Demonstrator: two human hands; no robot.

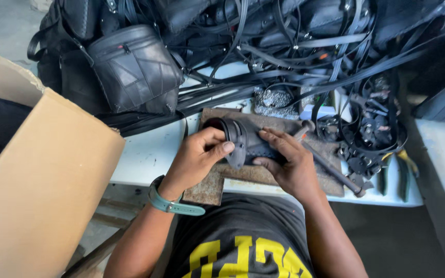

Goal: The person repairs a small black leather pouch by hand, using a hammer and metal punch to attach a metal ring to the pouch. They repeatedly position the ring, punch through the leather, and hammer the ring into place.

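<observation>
Between both sets of fingers: small dark pouch piece (248,141), black strap edge w/ reddish opening at its left end, held just above rusty metal slab (209,188); left hand (197,157) w/ thumb and forefinger pinched narrow on strap edge; right hand (287,162) w/ fingers curled over pouch's right side, thumb under; teal watch (173,205) on left wrist; slab lies on white table (145,154), near front edge; hammer (330,164) w/ long shaft lies diag. just right of right hand, on slab; green-handled pliers (395,177) at table's right end; silvery mesh wad (274,103) behind slab; black finished bag (132,67) and heap of black straps (305,51) across back; cardboard box (42,190) at left, beside table.
</observation>
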